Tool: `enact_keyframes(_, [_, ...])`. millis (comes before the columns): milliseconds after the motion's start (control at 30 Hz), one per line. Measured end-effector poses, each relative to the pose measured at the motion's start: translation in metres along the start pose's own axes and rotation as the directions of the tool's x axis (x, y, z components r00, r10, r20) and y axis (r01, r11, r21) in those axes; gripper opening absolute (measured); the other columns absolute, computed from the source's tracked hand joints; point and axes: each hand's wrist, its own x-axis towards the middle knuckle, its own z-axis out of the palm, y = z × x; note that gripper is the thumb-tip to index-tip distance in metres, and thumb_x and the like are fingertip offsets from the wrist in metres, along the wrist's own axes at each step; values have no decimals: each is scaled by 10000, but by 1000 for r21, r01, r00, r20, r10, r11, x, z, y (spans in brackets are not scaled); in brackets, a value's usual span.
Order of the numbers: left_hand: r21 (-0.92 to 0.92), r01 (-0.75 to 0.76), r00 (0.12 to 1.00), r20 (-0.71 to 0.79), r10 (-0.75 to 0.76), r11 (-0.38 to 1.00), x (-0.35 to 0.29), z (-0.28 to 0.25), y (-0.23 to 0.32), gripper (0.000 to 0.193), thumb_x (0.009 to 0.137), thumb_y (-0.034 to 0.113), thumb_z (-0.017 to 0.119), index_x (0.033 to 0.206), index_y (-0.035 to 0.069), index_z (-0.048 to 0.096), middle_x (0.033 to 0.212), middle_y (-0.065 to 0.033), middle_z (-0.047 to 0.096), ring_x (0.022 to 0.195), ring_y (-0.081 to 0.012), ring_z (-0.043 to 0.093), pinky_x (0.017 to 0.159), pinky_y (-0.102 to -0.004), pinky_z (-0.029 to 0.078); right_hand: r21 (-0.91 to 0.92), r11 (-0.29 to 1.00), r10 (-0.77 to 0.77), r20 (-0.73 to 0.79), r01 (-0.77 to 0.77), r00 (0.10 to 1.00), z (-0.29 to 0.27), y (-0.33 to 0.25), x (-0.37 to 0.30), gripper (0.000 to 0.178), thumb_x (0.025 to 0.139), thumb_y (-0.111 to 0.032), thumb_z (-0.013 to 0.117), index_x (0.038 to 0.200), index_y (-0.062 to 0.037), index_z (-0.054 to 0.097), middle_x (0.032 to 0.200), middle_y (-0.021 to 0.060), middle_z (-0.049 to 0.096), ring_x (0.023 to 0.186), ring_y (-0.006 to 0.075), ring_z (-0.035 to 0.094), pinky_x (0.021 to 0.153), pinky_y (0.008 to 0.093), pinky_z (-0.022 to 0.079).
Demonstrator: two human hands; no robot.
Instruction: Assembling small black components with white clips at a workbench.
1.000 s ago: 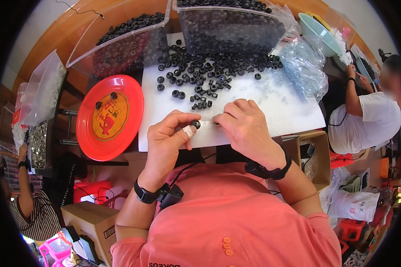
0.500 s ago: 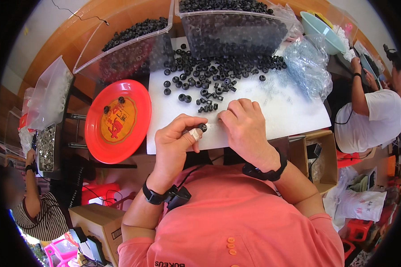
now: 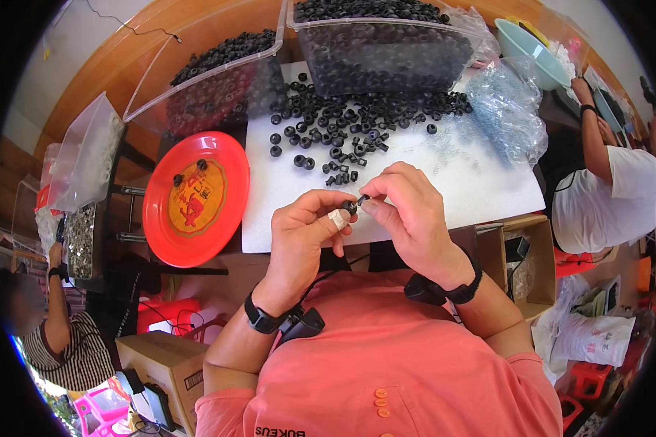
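In front of my chest, my left hand [image 3: 302, 233] pinches a black round plastic part [image 3: 350, 207] between thumb and forefinger; the thumb is wrapped in white tape. My right hand [image 3: 412, 211] has closed its fingertips on a small black piece [image 3: 364, 198], right beside the round part. Whether the two pieces touch, I cannot tell. Beyond my hands, loose black round parts [image 3: 321, 135] and spool-like black parts [image 3: 340, 177] are strewn over a white sheet [image 3: 481, 193].
A red plate [image 3: 159, 237] with two black parts stands at the left. Clear bins [image 3: 383, 54] full of black parts line the back. A clear plastic bag [image 3: 514, 116] bulges at the right, near small clear pieces. Co-workers sit at both sides.
My right hand has come off the sheet and closed on a small black piece beside the left hand. My left hand has shifted slightly right, still holding the round part.
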Motion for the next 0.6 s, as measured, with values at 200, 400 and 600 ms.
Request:
enact_keyframes(200, [-19, -15, 1000, 3, 15, 1000, 1, -1, -3, 207, 969, -13, 630, 1167, -67, 659, 967, -134, 714, 730, -138, 654, 525, -242, 518, -6, 999, -36, -10, 35, 999, 10, -2, 2, 193, 789, 6, 730, 938, -57, 624, 849, 89, 576, 787, 303, 570, 677, 407, 443])
enact_keyframes(400, [-23, -23, 999, -26, 22, 999, -1, 1, -4, 165, 965, 9, 642, 1119, -42, 676, 916, -88, 694, 654, -96, 596, 509, -221, 479, 73, 997, 18, -48, -14, 999, 22, -3, -1, 185, 796, 54, 699, 935, -30, 610, 805, 109, 562, 710, 308, 569, 611, 406, 449])
enact_keyframes(600, [-53, -30, 998, -53, 27, 998, -2, -1, -3, 157, 963, 7, 641, 1106, -48, 674, 884, -86, 686, 593, -94, 572, 494, -214, 451, 122, 992, -14, -27, 17, 1000, 22, -5, -6, 198, 790, 72, 685, 951, -13, 605, 810, 125, 561, 710, 319, 575, 623, 411, 468])
